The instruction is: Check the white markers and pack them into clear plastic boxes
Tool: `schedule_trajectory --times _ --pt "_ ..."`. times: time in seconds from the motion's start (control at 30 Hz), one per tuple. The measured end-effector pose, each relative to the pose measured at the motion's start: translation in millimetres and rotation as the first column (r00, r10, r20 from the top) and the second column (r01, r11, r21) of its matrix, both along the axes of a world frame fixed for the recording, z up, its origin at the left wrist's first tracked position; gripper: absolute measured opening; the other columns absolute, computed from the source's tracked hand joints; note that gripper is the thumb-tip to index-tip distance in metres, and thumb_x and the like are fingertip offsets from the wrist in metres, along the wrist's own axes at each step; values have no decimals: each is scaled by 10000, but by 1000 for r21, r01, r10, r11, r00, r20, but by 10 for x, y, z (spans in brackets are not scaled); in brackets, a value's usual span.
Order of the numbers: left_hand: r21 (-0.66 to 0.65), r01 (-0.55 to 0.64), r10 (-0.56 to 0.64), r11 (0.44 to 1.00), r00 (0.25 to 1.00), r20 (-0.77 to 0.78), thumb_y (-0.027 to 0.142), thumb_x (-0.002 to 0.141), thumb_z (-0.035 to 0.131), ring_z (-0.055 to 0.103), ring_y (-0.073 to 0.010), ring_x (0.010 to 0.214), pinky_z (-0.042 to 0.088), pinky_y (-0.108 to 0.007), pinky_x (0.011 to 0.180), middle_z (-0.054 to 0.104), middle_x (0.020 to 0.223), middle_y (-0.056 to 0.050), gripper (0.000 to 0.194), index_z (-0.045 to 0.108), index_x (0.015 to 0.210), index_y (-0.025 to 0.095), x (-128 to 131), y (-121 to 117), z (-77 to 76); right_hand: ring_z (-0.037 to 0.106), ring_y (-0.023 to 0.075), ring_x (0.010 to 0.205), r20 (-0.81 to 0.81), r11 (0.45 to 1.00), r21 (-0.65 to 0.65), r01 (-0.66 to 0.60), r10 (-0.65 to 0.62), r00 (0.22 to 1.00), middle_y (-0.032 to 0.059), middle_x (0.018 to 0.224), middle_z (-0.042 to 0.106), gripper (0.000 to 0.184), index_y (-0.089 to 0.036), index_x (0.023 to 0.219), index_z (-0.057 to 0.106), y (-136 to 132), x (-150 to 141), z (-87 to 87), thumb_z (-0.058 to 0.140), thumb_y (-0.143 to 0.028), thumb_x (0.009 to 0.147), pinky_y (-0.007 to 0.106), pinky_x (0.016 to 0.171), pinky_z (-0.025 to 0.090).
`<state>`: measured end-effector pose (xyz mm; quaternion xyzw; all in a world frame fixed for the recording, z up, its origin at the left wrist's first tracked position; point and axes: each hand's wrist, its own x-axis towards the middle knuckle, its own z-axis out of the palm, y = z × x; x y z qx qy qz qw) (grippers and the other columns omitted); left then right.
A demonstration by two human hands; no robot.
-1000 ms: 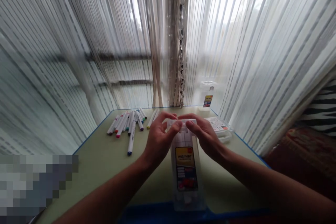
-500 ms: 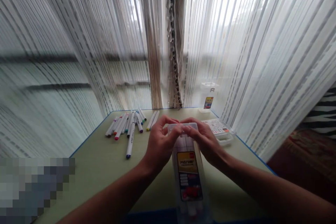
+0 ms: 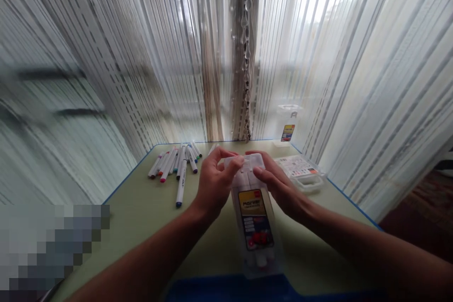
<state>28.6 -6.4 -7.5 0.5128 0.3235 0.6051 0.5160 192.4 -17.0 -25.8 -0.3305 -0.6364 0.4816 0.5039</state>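
Both hands grip the top end of a clear plastic marker case, which bears a yellow and dark label reading "marker". My left hand wraps the case's upper left side, its thumb on the lid near the latch. Along the upper right side lies my right hand, thumb pressed on the front of the lid. Several white markers show faintly inside the bottom of the case. Left of my hands, a pile of white markers with coloured ends rests on the table. One marker with a blue end lies nearest me.
A second clear case stands upright at the table's back right corner. In front of it, a flat clear case with a printed sheet and handle lies on the green table. String curtains hang behind the table.
The case has risen slightly in view, and more of its bottom end shows. My thumbs have moved apart on the lid; before, they were close together at its top. The camera view has shifted a little.
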Motion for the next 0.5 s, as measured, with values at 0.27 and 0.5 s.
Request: schedule_trajectory --times 0.27,0.5 --pt "5 -76 76 997 996 52 348 744 791 577 -114 621 459 -234 572 653 778 15 283 562 779 185 -107 158 11 707 266 895 -10 961 -228 -156 158 987 149 1247 680 785 -251 1476 364 25 8 44 724 -541 841 362 643 560" --pt "45 -196 193 980 980 53 432 751 796 558 -117 616 458 -242 578 610 759 21 358 565 873 187 -219 279 25 731 251 933 -52 901 -299 -315 314 948 86 1102 752 550 -219 1307 537 78 -1 -30 753 -420 842 367 740 568"
